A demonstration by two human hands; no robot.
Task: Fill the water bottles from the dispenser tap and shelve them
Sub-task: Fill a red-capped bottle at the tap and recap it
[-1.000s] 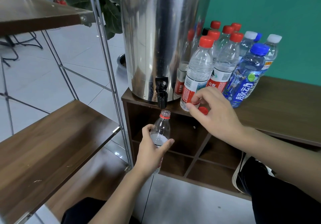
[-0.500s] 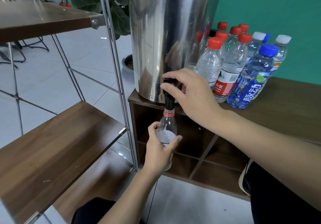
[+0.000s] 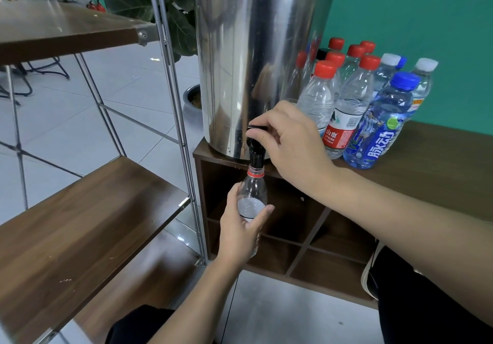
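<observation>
Your right hand (image 3: 290, 141) has moved from the counter to pinch the black dispenser tap (image 3: 256, 146) — filling can begin — while your left hand (image 3: 241, 226) still grips the uncapped clear plastic bottle (image 3: 253, 194) beneath it.

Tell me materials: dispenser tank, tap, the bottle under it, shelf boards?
Dispenser tank: polished metal, likely stainless steel; mirror reflections of the bottles beside it.
Tap: black and matte, probably plastic.
Bottle held under the tap: thin clear plastic, see-through, with an orange-red neck ring.
Shelf boards: dark wood-grain surface, possibly laminate; scuffed, on a shiny metal frame.
</observation>
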